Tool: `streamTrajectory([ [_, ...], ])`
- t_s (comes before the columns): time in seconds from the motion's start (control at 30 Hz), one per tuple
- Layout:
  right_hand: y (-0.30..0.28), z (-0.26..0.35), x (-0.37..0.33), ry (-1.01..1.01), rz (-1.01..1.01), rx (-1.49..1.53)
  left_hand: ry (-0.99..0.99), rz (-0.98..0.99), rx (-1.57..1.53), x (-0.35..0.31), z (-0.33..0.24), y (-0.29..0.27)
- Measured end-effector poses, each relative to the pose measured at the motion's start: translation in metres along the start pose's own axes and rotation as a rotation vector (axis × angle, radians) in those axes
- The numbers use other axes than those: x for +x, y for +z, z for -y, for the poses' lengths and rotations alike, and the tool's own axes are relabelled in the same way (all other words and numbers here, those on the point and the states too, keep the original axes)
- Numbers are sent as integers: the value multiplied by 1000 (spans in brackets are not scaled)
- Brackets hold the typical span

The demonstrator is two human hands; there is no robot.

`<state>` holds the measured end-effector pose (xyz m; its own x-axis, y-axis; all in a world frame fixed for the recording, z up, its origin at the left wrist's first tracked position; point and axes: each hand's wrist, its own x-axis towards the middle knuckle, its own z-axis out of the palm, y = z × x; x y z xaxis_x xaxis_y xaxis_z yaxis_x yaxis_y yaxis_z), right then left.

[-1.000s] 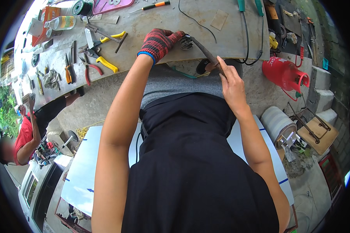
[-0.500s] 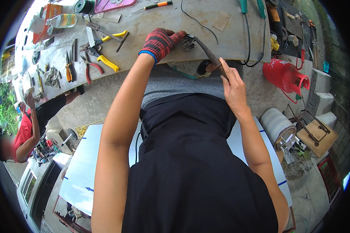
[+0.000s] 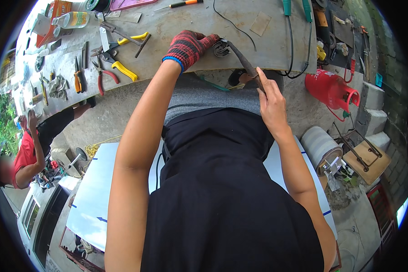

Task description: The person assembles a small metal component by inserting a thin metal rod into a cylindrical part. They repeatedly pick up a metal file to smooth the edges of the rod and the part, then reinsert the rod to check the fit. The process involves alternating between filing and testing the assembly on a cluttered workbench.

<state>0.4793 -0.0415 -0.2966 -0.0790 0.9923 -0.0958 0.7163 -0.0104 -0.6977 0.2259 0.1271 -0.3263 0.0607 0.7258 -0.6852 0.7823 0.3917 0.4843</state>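
We judge it mid-work, amount left unclear: our right hand (image 3: 273, 100) curls closed round the dark rod (image 3: 241, 59), tip set by the coiled piece (image 3: 221, 50) near the table's (image 3: 163, 22) near edge, our gloved left hand (image 3: 189, 49) bunched there, hold unreadable.

Premises observed to be a workshop, partly open to the outdoors. Evidence: a worn workbench (image 3: 271, 55) carrying orange-handled pliers (image 3: 78, 81), red-handled pliers (image 3: 111, 75), yellow-handled snips (image 3: 109, 57) and a wire spool (image 3: 95, 4); a red gas cylinder (image 3: 327, 88) near the workbench; a rough concrete floor (image 3: 111, 111); greenery (image 3: 4, 120) visible at the far left
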Motion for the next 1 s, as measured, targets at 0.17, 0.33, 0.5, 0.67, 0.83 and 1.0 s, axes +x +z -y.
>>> streamTrajectory([
  [0.17, -1, -3, 3, -10, 7, 39, 12, 4, -9, 0, 1, 0],
  [0.33, -4, -1, 3, 68, 45, 96, 12, 2, -33, -1, 1, 0],
  [0.5, -6, 0, 4, 60, 50, 161, -2, 14, -43, -4, -2, -2],
  [0.67, -5, 1, 5, 48, 39, 189, -3, 5, -39, -5, -3, -2],
  [0.83, -5, 1, 5, 51, 42, 200, 1, 6, -66, -4, 0, 0],
  [1.0, -13, 4, 1, 75, 28, 208, 4, 3, -60, -4, -1, 0],
])
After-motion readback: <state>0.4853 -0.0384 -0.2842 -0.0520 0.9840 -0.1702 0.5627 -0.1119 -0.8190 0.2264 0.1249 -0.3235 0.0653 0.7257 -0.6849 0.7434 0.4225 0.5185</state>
